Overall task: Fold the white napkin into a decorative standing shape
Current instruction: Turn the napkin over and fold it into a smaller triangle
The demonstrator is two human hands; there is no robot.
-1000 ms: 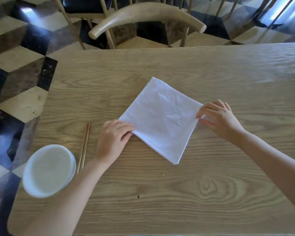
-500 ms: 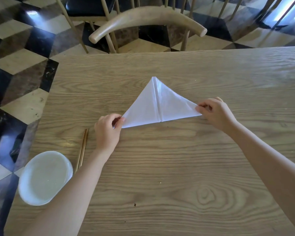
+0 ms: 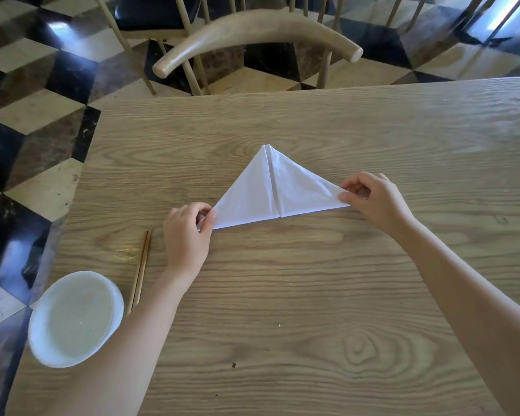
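Observation:
The white napkin [image 3: 270, 192] lies on the wooden table [image 3: 312, 295] as a triangle, its peak pointing away from me and a seam running down its middle. My left hand [image 3: 186, 235] pinches the triangle's left corner between thumb and fingers. My right hand [image 3: 373, 198] pinches the right corner. The long lower edge stretches between both hands, close to the tabletop.
A white bowl [image 3: 75, 319] sits at the table's near left corner, with a pair of wooden chopsticks [image 3: 140, 271] beside it. A wooden chair [image 3: 252, 34] stands beyond the far edge. The table's left edge drops to a chequered floor [image 3: 27, 130].
A second ago the napkin lay flat as a square diamond. Its near half went under or behind, leaving a triangle. Since half a second ago both hands have held their corners almost still.

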